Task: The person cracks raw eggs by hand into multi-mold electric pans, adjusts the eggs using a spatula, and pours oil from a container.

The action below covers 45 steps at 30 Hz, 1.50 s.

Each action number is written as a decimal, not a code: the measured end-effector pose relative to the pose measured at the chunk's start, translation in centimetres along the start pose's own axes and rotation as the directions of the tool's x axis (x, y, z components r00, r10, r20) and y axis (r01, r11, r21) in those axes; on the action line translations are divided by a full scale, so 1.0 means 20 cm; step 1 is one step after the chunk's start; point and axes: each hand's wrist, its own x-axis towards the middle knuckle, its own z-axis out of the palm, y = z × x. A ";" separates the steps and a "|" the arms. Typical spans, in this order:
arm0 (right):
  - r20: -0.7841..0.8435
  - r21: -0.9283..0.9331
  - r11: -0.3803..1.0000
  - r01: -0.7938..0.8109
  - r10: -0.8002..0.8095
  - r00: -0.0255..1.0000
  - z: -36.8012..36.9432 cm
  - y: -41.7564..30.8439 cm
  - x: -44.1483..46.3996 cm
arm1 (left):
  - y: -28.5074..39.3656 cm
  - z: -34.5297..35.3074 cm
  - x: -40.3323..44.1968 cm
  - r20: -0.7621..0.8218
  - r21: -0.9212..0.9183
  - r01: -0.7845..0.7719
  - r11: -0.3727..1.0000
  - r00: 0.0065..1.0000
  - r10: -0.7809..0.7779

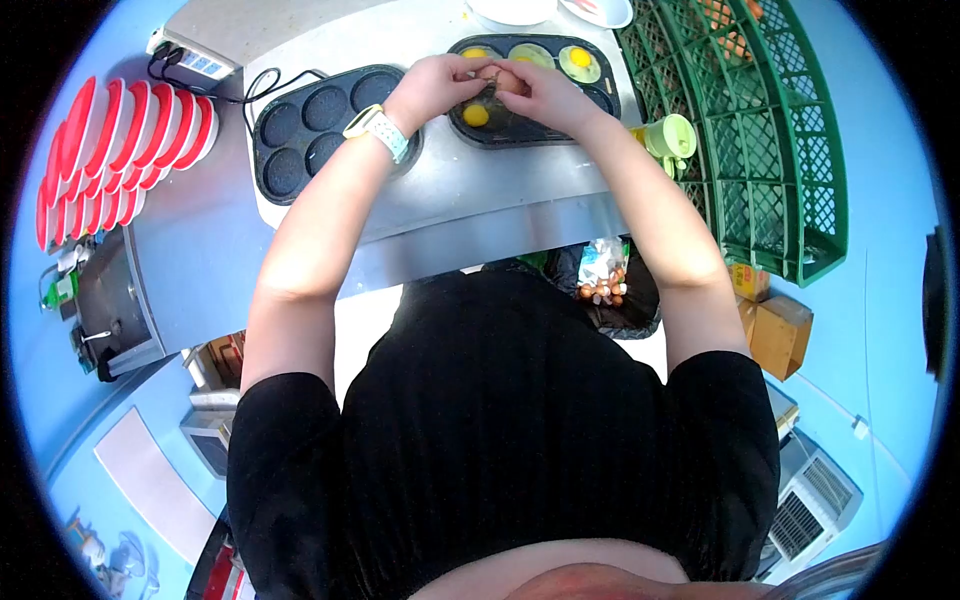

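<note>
My left hand [438, 88], with a watch [378, 130] on its wrist, and my right hand [548, 95] meet over a dark round-welled pan [520, 132]. Between their fingertips both grip a brown egg [503, 78], its shell apparently parted, though my fingers partly cover it. Just below, a raw egg yolk [476, 116] lies in a front well. The back wells also hold raw eggs, one plainly seen at the back right [580, 57]. To the left of my left hand is a second dark pan [325, 107], its visible wells without egg.
A green plastic crate [765, 120] stands right of the counter, beside a light green cup [672, 136]. Stacked red-and-white dishes [130, 150] are at far left. Black cables lead to a power strip [195, 60]. Below the counter edge, a black-lined bin [640, 300] holds eggshells.
</note>
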 end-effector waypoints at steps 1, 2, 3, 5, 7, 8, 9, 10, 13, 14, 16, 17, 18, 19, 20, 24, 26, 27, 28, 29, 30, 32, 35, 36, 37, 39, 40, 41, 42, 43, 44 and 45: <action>-0.004 -0.019 1.000 0.022 -0.022 1.000 -0.01 0.02 0.01 | 0.02 -0.01 0.00 -0.009 -0.009 -0.009 1.000 1.000 0.009; -0.008 -0.038 0.998 0.045 -0.045 0.999 -0.02 0.03 0.01 | 0.04 -0.03 0.00 -0.008 -0.007 -0.012 1.000 1.000 0.012; -0.012 -0.039 0.998 0.044 -0.045 0.999 -0.04 0.01 0.01 | 0.06 -0.04 0.01 -0.050 -0.007 -0.073 0.997 0.996 0.072; -0.120 -0.109 0.983 0.150 -0.163 0.979 -0.11 -0.09 0.00 | 0.17 -0.11 0.01 -0.066 0.070 -0.121 0.990 0.990 0.126; -0.116 -0.083 0.986 0.145 -0.154 0.981 -0.20 -0.23 -0.03 | 0.25 -0.17 0.01 -0.100 0.109 -0.168 0.980 0.979 0.179; -0.108 -0.056 0.989 0.139 -0.144 0.984 -0.23 -0.27 -0.04 | 0.29 -0.20 0.01 -0.134 0.148 -0.208 0.967 0.964 0.228; -0.195 -0.054 0.987 0.153 -0.161 0.967 -0.23 -0.27 -0.05 | 0.36 -0.24 -0.01 -0.131 0.151 -0.226 0.962 0.960 0.246; -0.202 -0.053 0.987 0.149 -0.156 0.967 -0.23 -0.29 -0.07 | 0.39 -0.25 -0.03 -0.124 0.150 -0.231 0.961 0.960 0.250; -0.382 -0.019 0.980 0.196 -0.188 0.905 -0.16 -0.29 -0.12 | 0.45 -0.24 -0.08 -0.109 0.097 -0.250 0.963 0.959 0.260; -0.405 0.031 0.983 0.179 -0.151 0.902 -0.11 -0.27 -0.14 | 0.44 -0.19 -0.09 -0.078 0.072 -0.218 0.973 0.972 0.224; -0.396 0.108 0.988 0.107 -0.056 0.917 -0.03 -0.21 -0.18 | 0.42 -0.11 -0.11 -0.024 0.071 -0.113 0.991 0.993 0.115; -0.461 0.118 0.988 0.099 -0.034 0.887 0.02 -0.14 -0.19 | 0.40 -0.08 -0.10 -0.015 0.048 -0.131 0.990 0.991 0.132; -0.475 0.122 0.989 0.083 -0.015 0.880 0.02 -0.13 -0.22 | 0.42 -0.05 -0.11 0.001 0.020 -0.144 0.989 0.990 0.144; -0.461 0.324 0.944 0.067 0.096 0.882 0.03 -0.12 -0.27 | 0.44 -0.01 -0.12 0.027 0.013 -0.155 0.988 0.988 0.154; -0.431 0.510 0.858 0.056 0.198 0.880 0.03 -0.11 -0.32 | 0.46 0.02 -0.12 0.013 -0.039 -0.172 0.984 0.985 0.173; -0.430 0.863 0.462 0.205 0.456 0.779 -0.03 -0.16 -0.67 | 0.72 0.09 -0.20 0.070 -0.185 -0.140 0.973 0.985 0.155; -0.542 0.834 0.436 0.338 0.534 0.649 0.04 -0.03 -0.97 | 0.79 0.14 -0.30 -0.020 -0.283 -0.327 0.902 0.942 0.335; -0.615 0.763 0.569 0.308 0.492 0.616 0.10 0.08 -1.15 | 0.83 0.14 -0.36 0.050 -0.363 -0.293 0.884 0.942 0.332; -0.630 0.737 0.659 0.151 0.588 0.507 0.14 0.07 -1.32 | 0.82 0.15 -0.41 0.175 -0.361 -0.194 0.912 0.947 0.271; -0.776 0.516 0.853 0.078 0.427 0.464 0.24 0.19 -1.48 | 0.82 0.16 -0.44 0.190 -0.356 -0.287 0.889 0.909 0.370; -0.751 0.426 0.863 -0.270 0.504 0.427 0.31 0.28 -1.66 | 0.80 0.18 -0.46 0.232 -0.390 -0.267 0.881 0.897 0.375; -0.554 0.425 0.606 -0.672 0.762 0.337 0.47 0.41 -1.93 | 0.74 0.23 -0.50 0.280 -0.427 -0.258 0.867 0.874 0.398; -0.059 0.013 0.559 -0.829 0.828 0.557 0.28 0.25 -2.05 | 0.71 0.28 -0.52 0.327 -0.493 -0.070 0.867 0.909 0.259; 0.262 0.022 0.618 -0.786 0.755 0.601 -0.03 0.05 -1.96 | 0.72 0.27 -0.51 0.358 -0.485 -0.041 0.873 0.902 0.241; 0.234 0.238 0.708 -0.664 0.622 0.747 -0.22 -0.01 -1.94 | 0.72 0.27 -0.50 0.387 -0.476 -0.014 0.880 0.895 0.224; 0.093 0.515 0.758 -0.401 0.415 0.905 -0.64 -0.17 -1.86 | 0.73 0.28 -0.48 0.374 -0.498 0.020 0.867 0.907 0.194; 0.013 0.579 0.760 -0.296 0.354 0.935 -0.88 -0.23 -1.78 | 0.73 0.29 -0.46 0.359 -0.524 0.057 0.850 0.920 0.159; -0.133 0.563 0.822 -0.085 0.191 0.972 -1.11 -0.16 -1.72 | 0.73 0.30 -0.45 0.362 -0.545 0.103 0.832 0.924 0.123; -0.236 0.455 0.888 -0.070 0.195 0.952 -1.32 -0.13 -1.58 | 0.73 0.30 -0.44 0.352 -0.548 0.097 0.831 0.928 0.124; -0.336 0.338 0.938 -0.078 0.197 0.921 -1.52 -0.09 -1.44 | 0.73 0.31 -0.43 0.315 -0.552 0.104 0.827 0.945 0.091; -0.418 0.205 0.972 -0.118 0.196 0.887 -1.64 -0.04 -1.26 | 0.73 0.31 -0.42 0.277 -0.556 0.115 0.823 0.959 0.053; -0.414 -0.006 0.994 -0.110 0.098 0.905 -1.78 0.14 -1.08 | 0.73 0.31 -0.41 0.283 -0.578 0.151 0.802 0.959 0.024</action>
